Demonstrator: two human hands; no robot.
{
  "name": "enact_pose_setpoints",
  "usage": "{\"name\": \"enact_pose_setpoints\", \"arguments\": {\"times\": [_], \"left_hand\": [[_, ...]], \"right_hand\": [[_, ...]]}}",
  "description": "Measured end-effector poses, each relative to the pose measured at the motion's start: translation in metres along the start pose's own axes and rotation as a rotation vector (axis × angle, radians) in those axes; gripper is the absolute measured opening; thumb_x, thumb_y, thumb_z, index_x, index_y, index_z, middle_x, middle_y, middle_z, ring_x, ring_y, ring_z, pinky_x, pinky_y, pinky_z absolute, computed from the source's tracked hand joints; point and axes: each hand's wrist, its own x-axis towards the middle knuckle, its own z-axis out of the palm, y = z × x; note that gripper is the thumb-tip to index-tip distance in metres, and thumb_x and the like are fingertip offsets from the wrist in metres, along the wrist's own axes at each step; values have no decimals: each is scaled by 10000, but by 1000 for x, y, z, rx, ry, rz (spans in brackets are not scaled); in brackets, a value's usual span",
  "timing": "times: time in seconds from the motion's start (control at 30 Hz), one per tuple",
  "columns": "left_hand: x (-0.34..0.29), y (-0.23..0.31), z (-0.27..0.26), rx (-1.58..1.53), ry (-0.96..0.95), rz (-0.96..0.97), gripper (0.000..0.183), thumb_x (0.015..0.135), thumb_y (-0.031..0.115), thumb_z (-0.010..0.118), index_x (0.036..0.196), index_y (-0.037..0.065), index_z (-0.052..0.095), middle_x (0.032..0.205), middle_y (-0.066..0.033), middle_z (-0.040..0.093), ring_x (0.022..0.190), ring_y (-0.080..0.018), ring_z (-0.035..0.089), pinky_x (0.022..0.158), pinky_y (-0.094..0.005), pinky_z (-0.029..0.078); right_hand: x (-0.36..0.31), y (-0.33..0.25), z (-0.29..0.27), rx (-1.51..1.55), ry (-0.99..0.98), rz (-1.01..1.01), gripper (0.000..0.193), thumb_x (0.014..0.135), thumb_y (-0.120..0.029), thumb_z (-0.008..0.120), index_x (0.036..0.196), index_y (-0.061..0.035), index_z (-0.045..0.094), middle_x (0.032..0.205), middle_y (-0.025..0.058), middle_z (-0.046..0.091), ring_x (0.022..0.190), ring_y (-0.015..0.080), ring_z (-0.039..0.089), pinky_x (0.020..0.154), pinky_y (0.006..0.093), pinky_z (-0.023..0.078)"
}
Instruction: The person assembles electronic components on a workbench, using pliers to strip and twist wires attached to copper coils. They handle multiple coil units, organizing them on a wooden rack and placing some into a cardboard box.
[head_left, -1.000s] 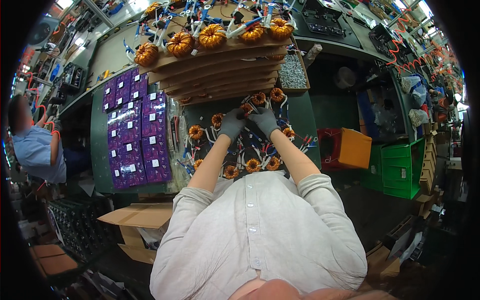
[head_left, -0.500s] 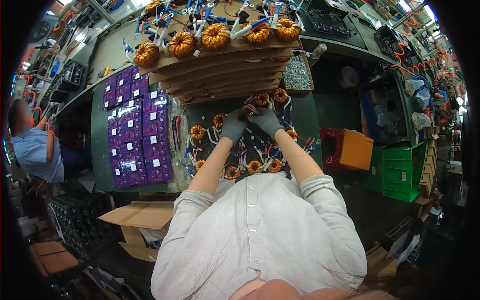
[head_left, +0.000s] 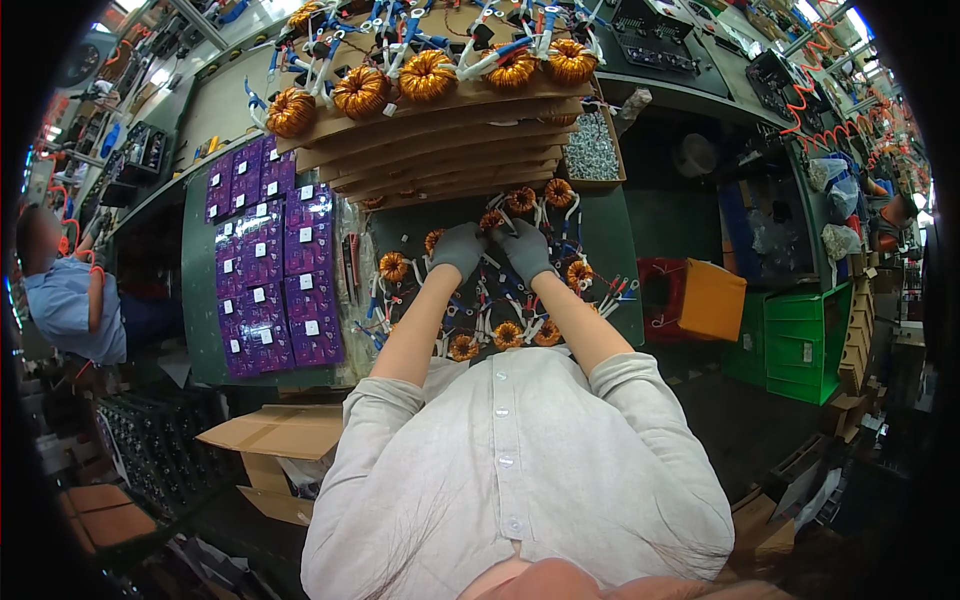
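Note:
Both my hands wear grey gloves and work close together over a dark green bench. Between their fingertips is a copper-wound ring coil (head_left: pixel 491 220). My left hand (head_left: pixel 459 249) closes on the coil's left side, its fingertips partly hidden. My right hand (head_left: pixel 525 249) is closed at the coil's right side; its fingers hide the contact. Around them lie more ring coils, such as a near coil (head_left: pixel 508 335), a left coil (head_left: pixel 393 266) and a right coil (head_left: pixel 579 272). White, blue and red leads with ring terminals (head_left: pixel 628 286) spread among them.
Beyond my hands rises a stack of cardboard sheets (head_left: pixel 440 150) topped with larger copper coils (head_left: pixel 427 76). An open box of small metal parts (head_left: pixel 592 148) stands at its right. Purple circuit boards (head_left: pixel 262 260) cover the bench's left. An orange bin (head_left: pixel 712 300) and green crate (head_left: pixel 805 340) stand right.
My hands have drawn slightly down and left, my right hand most clearly. The ring coil between my fingertips shows more fully now.

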Motion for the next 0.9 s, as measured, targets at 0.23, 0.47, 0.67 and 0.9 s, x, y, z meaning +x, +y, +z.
{"name": "enact_pose_setpoints", "arguments": {"times": [0.23,0.47,0.67,0.9], "left_hand": [[-14,-14,2,-505,-149,55,322,810,270,554,987,17,647,902,-112,659,861,-236,622,753,-328,482],[-15,-14,6,-757,-111,111,324,814,209,549,1045,-11,608,971,-119,623,840,-201,610,711,-295,491],[-18,-10,0,-540,-44,154,281,797,191,590,1035,53,645,1019,-116,657,936,-238,628,810,-313,478],[-10,-4,-2,-514,-2,59,224,732,166,669,908,28,682,845,-91,676,786,-170,645,725,-280,492]], "right_hand": [[3,-6,-5,75,-102,36,406,806,-345,653,1022,-1,638,931,174,665,865,277,637,775,348,465],[3,-7,-14,625,-299,256,309,840,-287,614,974,-10,644,836,95,659,763,194,614,699,293,472],[6,2,-32,745,-430,390,250,839,-234,646,978,-26,655,769,22,626,646,81,552,576,222,424],[9,1,-33,700,-343,356,307,788,-211,719,1017,-18,651,724,-20,603,570,58,507,495,213,372]]}}
